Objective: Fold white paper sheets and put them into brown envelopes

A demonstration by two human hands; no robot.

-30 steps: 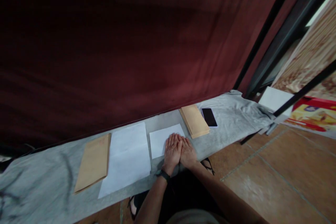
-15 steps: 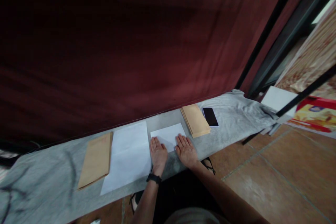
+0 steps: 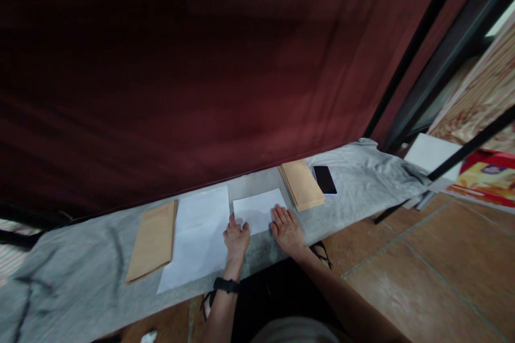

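Note:
A small white sheet of paper (image 3: pixel 257 211), apparently folded, lies flat on the cloth-covered bench. My right hand (image 3: pixel 288 229) rests flat on its lower right corner, fingers stretched out. At the paper's left edge is my left hand (image 3: pixel 236 236), palm down, thumb and index finger apart and the other fingers partly curled; nothing shows in it. Left of that hand lies a larger white sheet (image 3: pixel 199 233), whose right edge is beside the fingers. A brown paper envelope (image 3: pixel 152 240) lies along its left side. To the right of the small paper is a stack of brown envelopes (image 3: pixel 303 185).
A dark phone (image 3: pixel 325 180) lies just right of the envelope stack. Grey cloth (image 3: pixel 362 171) covers the bench, with wrinkles at its right end. A red panel (image 3: pixel 225 91) stands along the back. Black frame bars (image 3: pixel 414 51) rise at the right.
My left hand has lifted off the small white paper and shifted left, its fingers curling from a flat pose. My right hand stays on the paper. The view has shifted slightly.

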